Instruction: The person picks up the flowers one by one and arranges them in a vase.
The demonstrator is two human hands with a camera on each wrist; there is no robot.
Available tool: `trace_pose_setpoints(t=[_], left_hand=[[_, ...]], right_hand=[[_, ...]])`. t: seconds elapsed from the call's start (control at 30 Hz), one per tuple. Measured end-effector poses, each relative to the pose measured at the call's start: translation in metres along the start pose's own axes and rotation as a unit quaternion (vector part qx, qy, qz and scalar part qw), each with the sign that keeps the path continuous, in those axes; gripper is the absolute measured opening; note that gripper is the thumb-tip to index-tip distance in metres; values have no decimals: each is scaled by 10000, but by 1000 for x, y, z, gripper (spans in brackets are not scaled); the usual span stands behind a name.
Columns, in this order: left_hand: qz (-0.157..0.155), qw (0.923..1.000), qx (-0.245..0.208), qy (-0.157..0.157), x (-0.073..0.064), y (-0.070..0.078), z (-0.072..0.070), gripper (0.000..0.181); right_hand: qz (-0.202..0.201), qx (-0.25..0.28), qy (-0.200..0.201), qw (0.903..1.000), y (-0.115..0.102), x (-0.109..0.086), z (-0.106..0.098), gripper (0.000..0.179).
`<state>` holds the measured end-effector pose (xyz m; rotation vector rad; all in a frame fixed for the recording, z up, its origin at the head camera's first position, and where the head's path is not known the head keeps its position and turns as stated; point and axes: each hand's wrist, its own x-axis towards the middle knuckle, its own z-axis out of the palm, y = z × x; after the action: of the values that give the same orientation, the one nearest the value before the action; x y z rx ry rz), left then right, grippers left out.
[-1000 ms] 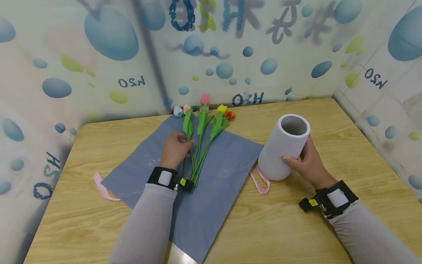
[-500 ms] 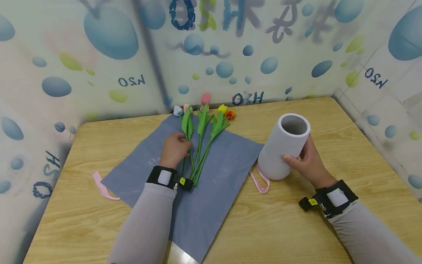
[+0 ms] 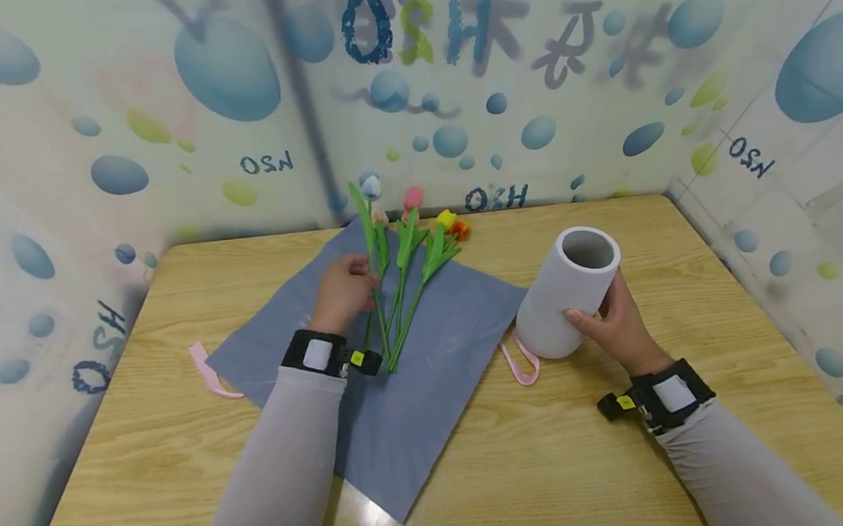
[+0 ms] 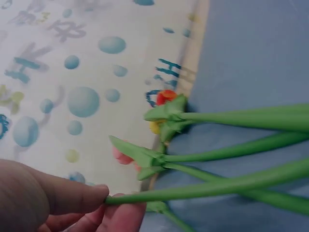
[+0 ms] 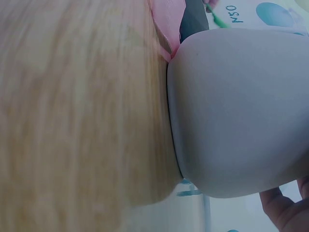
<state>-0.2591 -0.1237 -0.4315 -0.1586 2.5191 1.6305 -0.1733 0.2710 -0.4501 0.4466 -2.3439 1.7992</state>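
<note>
My left hand [image 3: 343,293] pinches the green stem [image 4: 207,190] of a blue-and-white artificial tulip [image 3: 371,187] between thumb and fingers, its bloom raised against the wall. Below it, more tulips, among them a pink bloom [image 3: 412,198], a yellow one [image 3: 446,219] and an orange-red one [image 3: 460,230], lie with crossing stems on a blue-grey wrapping sheet [image 3: 440,387]. On the right, my right hand [image 3: 621,333] grips the side of a white cylindrical vase [image 3: 557,310]. The vase stands on the table, and its mouth shows no flowers.
Pink ribbon [image 3: 209,373] sticks out at the sheet's left corner, and a pink ribbon loop [image 3: 523,367] lies beside the vase base. The wooden table [image 3: 560,468] meets a bubble-patterned wall [image 3: 561,50] at its far edge.
My left hand has moved slightly up and left, lifting the blue-and-white tulip away from the other stems. The right hand and the vase have stayed in place.
</note>
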Motion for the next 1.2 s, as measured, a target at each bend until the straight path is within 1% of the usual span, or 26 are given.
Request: trace_pose_setpoints(t=[0.2,0.27,0.43,0.6,0.73,0.93,1.07,1.2], left_hand=[[277,9992,-171,234,-6,11,-5,47],[394,9986,-253,259,-9,15,-6,46],[663,9945,-751,308,-15,26,-6,42],[990,9858,-1319,330,-25,38,-8,42],[1156,9771,-1771,218,-32,46,-7,42],[1090,9639,-2428,23,-38,55,-2,37],[1079,9573,-2682,3,-40,57,2,34],[1184,9507,-2864,46,-40,58,4,31]], right_hand=[[2,-24,6,10000,0,0,0,84],[-12,-27,12,10000,0,0,0,84],[-35,4,7,10000,0,1,0,85],[-38,12,12,10000,1,1,0,85],[-28,-60,26,10000,1,0,0,84],[-22,-72,22,10000,3,0,0,84],[-64,11,20,10000,4,0,0,84],[-121,118,11,9999,5,1,0,84]])
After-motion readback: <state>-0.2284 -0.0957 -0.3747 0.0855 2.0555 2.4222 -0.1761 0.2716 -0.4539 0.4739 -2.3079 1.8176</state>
